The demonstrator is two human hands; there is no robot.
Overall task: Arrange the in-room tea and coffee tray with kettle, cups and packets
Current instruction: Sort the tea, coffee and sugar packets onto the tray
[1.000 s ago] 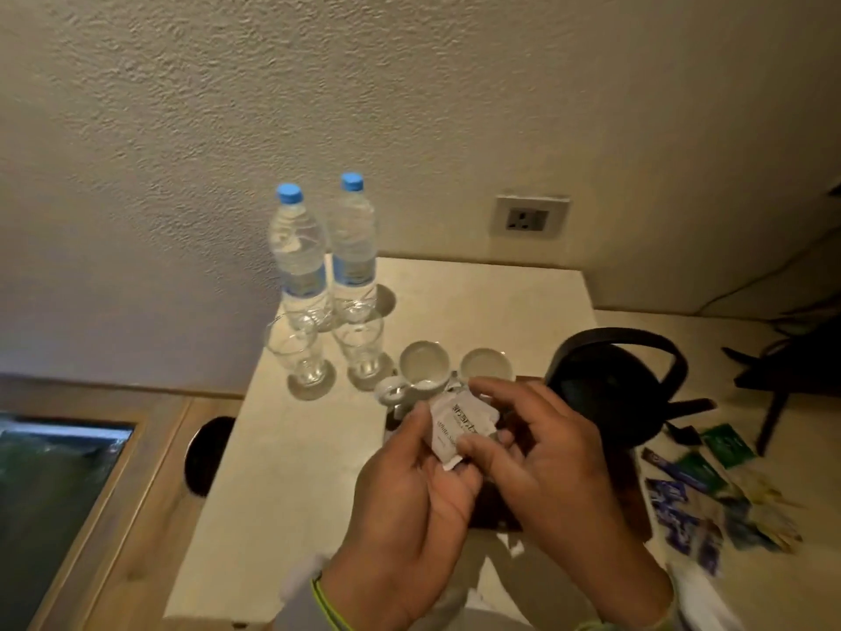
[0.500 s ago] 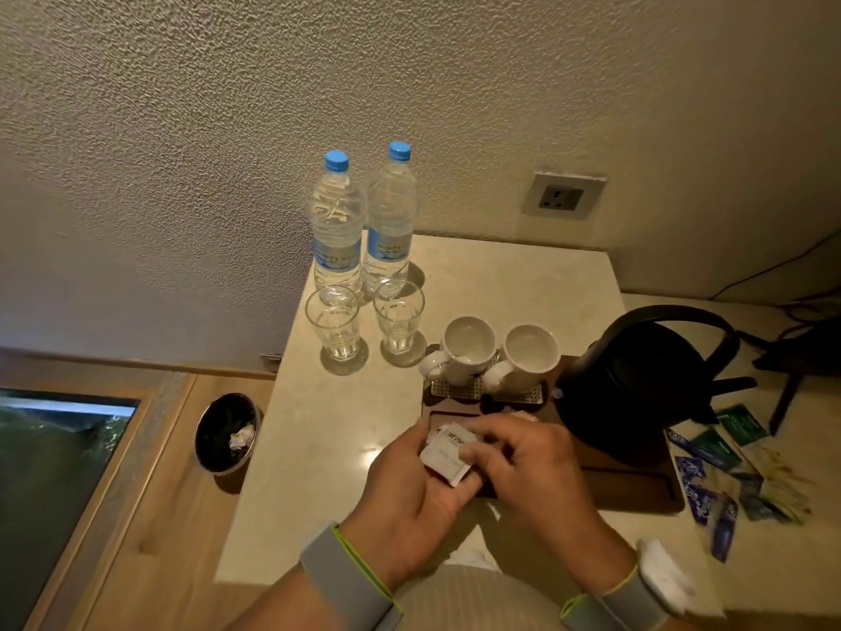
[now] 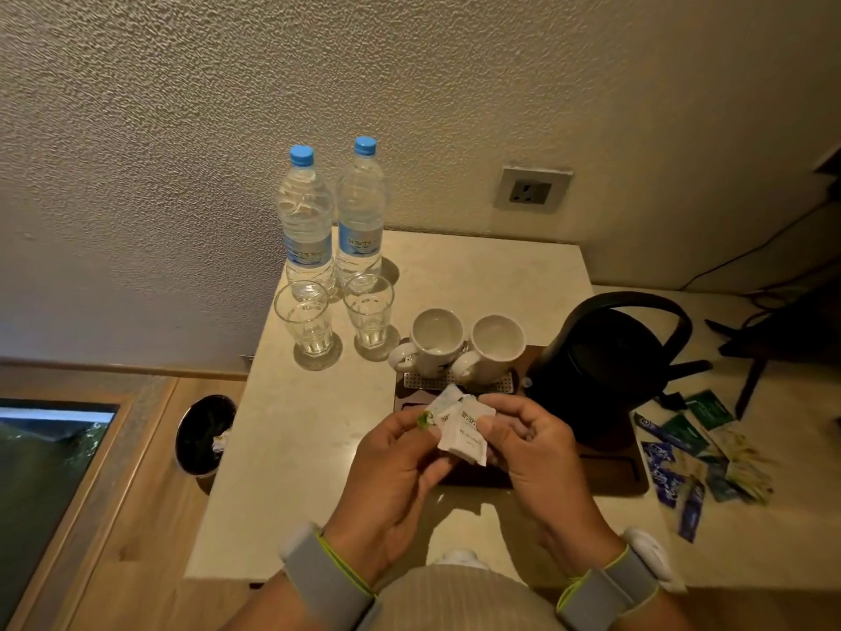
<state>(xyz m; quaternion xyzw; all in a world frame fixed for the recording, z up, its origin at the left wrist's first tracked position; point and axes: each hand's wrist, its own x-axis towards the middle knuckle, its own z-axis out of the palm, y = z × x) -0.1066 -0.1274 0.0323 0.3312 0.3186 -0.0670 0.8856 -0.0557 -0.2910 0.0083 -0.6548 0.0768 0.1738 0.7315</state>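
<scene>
Both hands hold small white packets [image 3: 464, 432] above the front of the dark wooden tray [image 3: 612, 478]. My left hand [image 3: 396, 466] pinches one packet with a green mark at its edge. My right hand [image 3: 532, 444] pinches another white packet with printed text. Two white cups [image 3: 464, 343] stand side by side on a perforated mat at the tray's back left. The black kettle [image 3: 605, 357] stands on the tray's right part. Blue and green packets [image 3: 696, 453] lie loose on the counter right of the tray.
Two water bottles [image 3: 332, 220] with blue caps stand at the back left by the wall, two empty glasses [image 3: 339, 318] in front of them. A wall socket [image 3: 530, 191] is above the counter. A dark bin [image 3: 205, 432] stands on the floor left. Cables lie at the far right.
The view has tilted down and the hands have come lower and nearer. The packets, held together before, are now spread between the two hands.
</scene>
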